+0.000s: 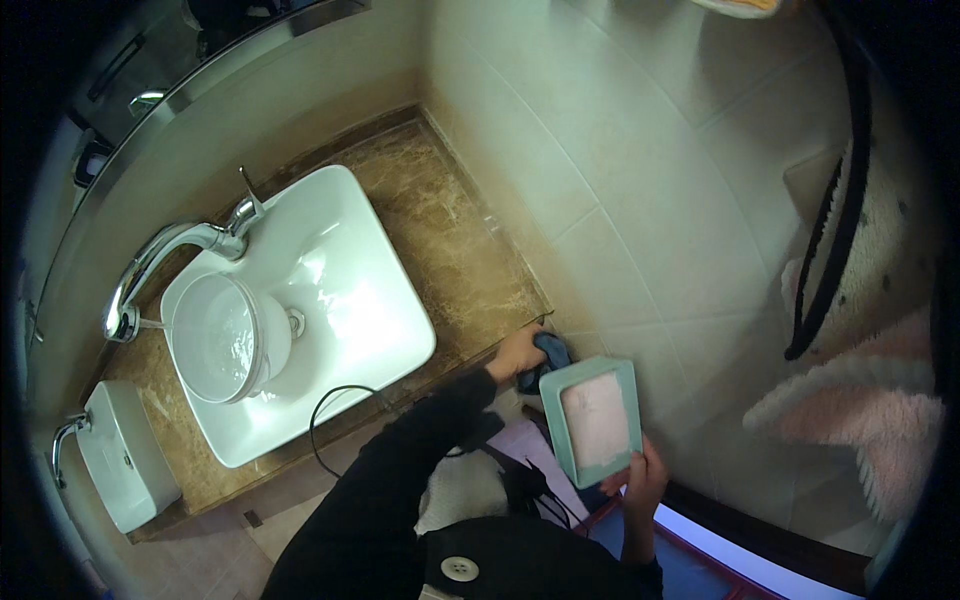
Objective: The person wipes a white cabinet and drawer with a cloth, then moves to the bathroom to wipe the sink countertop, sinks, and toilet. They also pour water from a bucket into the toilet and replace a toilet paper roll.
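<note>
My left hand [516, 351] is at the counter's right front corner, closed around a dark blue cloth [553, 352]. In my right hand [643, 474] is the lower end of a green rectangular container [553, 420] with a pale pink inner surface, tilted so its inside shows. Over the white washbasin [375, 315], water runs from the chrome faucet [180, 238] into a translucent round plastic bucket [274, 337], which holds water and stands in the basin near the drain.
A brown marble counter [450, 247] carries the basin and a smaller white basin [124, 457] at the left. A dark cable [313, 427] loops over the front edge. Tiled wall [630, 195] rises at the right, with pink and white towels [847, 420] hanging there. A mirror's frame [225, 64] runs along the upper left.
</note>
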Demonstrator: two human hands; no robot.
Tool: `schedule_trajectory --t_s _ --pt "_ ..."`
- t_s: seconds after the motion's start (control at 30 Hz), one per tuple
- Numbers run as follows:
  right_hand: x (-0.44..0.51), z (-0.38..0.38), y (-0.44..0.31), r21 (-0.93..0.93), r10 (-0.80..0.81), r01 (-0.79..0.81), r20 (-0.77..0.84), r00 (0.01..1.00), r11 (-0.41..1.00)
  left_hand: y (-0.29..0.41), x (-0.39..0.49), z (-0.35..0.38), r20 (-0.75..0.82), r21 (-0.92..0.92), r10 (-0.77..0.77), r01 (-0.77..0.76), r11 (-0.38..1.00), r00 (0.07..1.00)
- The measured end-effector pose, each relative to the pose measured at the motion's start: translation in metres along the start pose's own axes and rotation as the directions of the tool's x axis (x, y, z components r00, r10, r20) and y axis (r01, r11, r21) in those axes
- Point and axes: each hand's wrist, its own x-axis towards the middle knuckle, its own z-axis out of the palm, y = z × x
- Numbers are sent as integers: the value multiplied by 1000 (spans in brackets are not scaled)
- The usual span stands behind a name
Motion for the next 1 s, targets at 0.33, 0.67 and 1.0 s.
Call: schedule_trajectory --t_s 0.33,0.67,1.0 --pt "-11 -26 32 -251 151 -189 -163 975 949 40 43 29 -652 -36 71 -124 992 755" --pt "22 11 29 -162 237 -257 -135 962 953 25 214 -165 -887 -52 17 -138 989 461" --pt "26 44 -24 -99 113 -113 -14 994 989 -8 321 -341 -743 139 58 69 988 667"
